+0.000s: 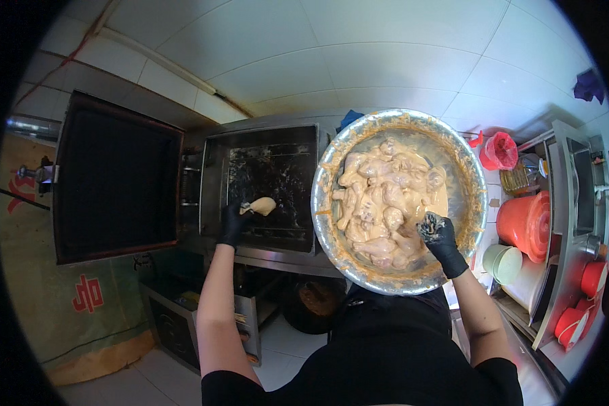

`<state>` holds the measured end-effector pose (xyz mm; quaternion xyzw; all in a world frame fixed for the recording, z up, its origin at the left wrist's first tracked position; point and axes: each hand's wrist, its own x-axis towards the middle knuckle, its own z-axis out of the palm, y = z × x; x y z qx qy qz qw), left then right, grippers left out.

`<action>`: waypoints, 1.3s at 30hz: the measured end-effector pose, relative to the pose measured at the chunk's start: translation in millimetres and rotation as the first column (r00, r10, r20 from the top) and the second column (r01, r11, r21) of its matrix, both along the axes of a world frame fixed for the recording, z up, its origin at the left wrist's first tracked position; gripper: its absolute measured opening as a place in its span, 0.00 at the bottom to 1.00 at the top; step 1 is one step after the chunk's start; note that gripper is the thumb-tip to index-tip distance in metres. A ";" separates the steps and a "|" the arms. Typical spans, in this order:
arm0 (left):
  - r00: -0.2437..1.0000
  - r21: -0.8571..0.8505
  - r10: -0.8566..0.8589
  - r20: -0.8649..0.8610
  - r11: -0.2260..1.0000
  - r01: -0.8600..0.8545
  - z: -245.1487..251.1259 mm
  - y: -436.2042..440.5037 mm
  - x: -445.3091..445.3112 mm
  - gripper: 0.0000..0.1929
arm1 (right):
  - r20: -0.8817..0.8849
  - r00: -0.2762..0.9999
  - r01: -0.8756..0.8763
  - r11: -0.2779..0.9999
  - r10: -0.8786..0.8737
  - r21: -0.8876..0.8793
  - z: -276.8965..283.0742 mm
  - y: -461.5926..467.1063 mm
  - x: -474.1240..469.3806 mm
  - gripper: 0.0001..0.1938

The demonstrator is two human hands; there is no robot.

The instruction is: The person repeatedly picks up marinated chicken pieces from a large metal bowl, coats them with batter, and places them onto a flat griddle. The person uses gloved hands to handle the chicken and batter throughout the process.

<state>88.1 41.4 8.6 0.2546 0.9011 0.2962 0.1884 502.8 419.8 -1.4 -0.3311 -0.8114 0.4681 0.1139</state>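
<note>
My left hand [235, 222], in a black glove, grips a batter-coated chicken drumstick [262, 205] by its narrow end. It is over the dark rectangular well [271, 167] of an open steel appliance, near the well's left side. My right hand [437, 234], also in a black glove, is at the right part of a large metal basin [479, 203]. Pale batter covers its curled fingers; whether they hold anything is hidden. Several raw chicken drumsticks [380, 195] lie heaped in thick batter in the basin, whose inner wall is smeared with orange-brown residue.
A thick hinged lid [116, 177] stands open left of the well. A tiled wall [375, 66] runs behind. Below sits a dark round pan [314, 299]. At right are a red bucket [520, 226], a pale green tub [502, 264] and a steel shelf unit [563, 284].
</note>
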 end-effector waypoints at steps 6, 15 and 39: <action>1.000 -0.180 -0.005 0.030 0.984 0.011 -60.0 -6.5 -12.6 0.13 | -0.037 0.994 0.095 0.991 -0.099 -0.098 7.1 -5.8 9.2 0.10; 0.920 -0.049 0.216 0.327 0.976 -0.212 -122.8 -12.6 -17.7 0.08 | 0.022 0.991 0.130 0.991 -0.130 -0.043 7.3 -10.2 14.3 0.13; 0.964 0.328 -0.226 0.140 0.929 0.171 42.1 143.7 196.7 0.13 | -0.060 0.975 0.174 0.902 -0.215 -0.396 -62.8 -12.9 -30.6 0.14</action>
